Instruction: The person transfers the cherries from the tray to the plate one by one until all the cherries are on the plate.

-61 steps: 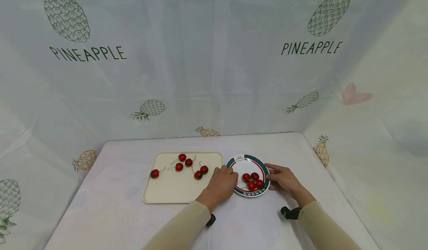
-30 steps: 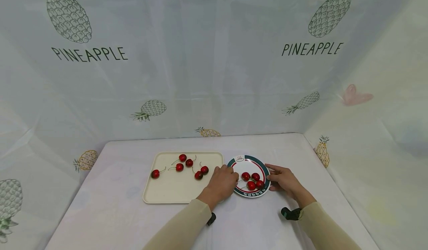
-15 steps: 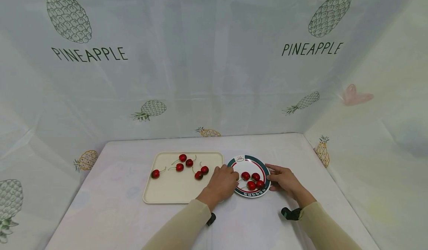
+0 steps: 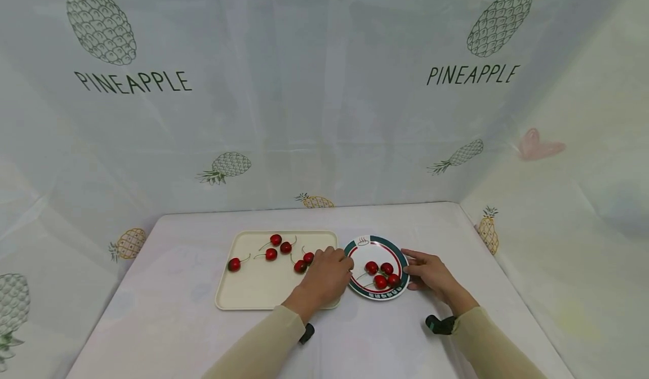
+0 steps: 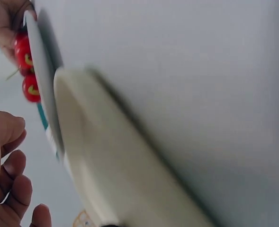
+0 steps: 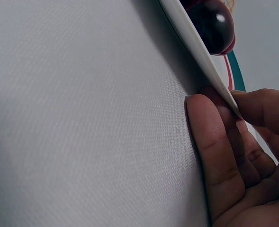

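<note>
My right hand [image 4: 431, 273] pinches the right rim of a white plate [image 4: 373, 253] with a green and red border. In the right wrist view the thumb [image 6: 262, 108] lies on the rim and fingers reach underneath it. Several red cherries [image 4: 380, 281] sit together on the plate, toward its front right. My left hand [image 4: 324, 276] hovers over the right end of a cream tray [image 4: 253, 290], just left of the plate. Its fingers [image 5: 18, 194] are loosely bent and hold nothing. Several stemmed cherries [image 4: 271, 254] lie spread across the tray's back half.
Tray and plate stand side by side on a white-covered table [image 4: 167, 289]. Behind it hangs a pale curtain [image 4: 304, 97] printed with pineapples, and similar sheeting encloses both sides.
My left hand has come away from the plate's left rim and moved left over the tray. The right hand keeps its hold, and the plate stays in place.
</note>
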Demonstrator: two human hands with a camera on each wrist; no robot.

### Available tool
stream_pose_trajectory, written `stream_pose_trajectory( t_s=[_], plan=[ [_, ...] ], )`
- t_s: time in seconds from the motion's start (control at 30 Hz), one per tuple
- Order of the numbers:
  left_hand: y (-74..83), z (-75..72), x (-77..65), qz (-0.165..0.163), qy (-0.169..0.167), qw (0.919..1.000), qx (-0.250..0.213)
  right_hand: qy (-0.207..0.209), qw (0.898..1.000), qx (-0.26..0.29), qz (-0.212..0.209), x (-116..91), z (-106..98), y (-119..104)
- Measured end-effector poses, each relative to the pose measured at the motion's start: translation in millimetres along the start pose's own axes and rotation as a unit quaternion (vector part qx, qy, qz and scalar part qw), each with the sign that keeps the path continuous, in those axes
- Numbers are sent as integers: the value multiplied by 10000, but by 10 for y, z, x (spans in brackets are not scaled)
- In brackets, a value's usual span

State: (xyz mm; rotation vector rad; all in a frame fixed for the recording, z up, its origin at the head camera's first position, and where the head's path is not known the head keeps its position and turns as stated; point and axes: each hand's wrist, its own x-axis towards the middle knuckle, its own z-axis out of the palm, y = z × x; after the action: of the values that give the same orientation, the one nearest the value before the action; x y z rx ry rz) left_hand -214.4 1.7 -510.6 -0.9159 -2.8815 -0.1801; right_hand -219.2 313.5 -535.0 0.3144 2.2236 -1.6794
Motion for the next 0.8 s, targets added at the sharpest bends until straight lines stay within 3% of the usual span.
stream_pose_trajectory(
  t_s=[0.4, 0.6, 0.8],
  plan=[
    [-701, -406, -209, -323, 399, 9987, 38, 69, 10000, -18, 11, 3, 12, 7],
    [-1054, -399, -310, -641, 311, 9974, 103, 67, 10000, 8, 3, 6, 14, 1],
    [-1197, -365, -388, -876, -61, 9961, 57, 8, 10000, 29, -53, -2, 2, -6]
  ],
)
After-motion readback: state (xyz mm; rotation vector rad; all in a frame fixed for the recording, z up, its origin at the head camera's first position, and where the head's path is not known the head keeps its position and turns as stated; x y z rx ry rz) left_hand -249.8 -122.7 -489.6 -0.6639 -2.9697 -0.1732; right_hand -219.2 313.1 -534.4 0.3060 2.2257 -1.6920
